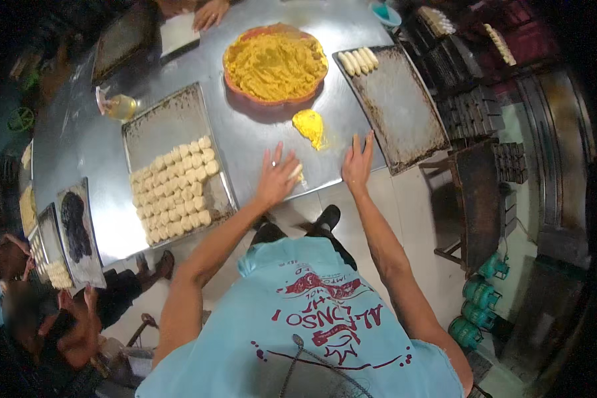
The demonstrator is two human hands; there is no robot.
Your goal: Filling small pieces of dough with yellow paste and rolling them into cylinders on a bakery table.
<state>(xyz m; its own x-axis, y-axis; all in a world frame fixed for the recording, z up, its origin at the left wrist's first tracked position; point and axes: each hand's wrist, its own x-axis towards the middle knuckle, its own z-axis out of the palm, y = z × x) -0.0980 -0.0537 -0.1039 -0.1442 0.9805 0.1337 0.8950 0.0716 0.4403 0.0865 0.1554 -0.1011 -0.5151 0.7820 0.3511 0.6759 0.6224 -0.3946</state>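
Note:
My left hand rests with fingers spread on the steel table, touching a small pale piece of dough with yellow filling showing beside it. My right hand lies open at the table's edge, near a baking tray that holds a short row of pale rolls at its far end. A large orange bowl of yellow paste stands beyond my hands, and a blob of the same paste lies between. On the left, a tray holds rows of dough balls.
An oil bottle stands left. Other people's hands show at the back; co-workers sit lower left beside trays with dark and pale food. Racks, a dark wooden stand and green gas cylinders line the right.

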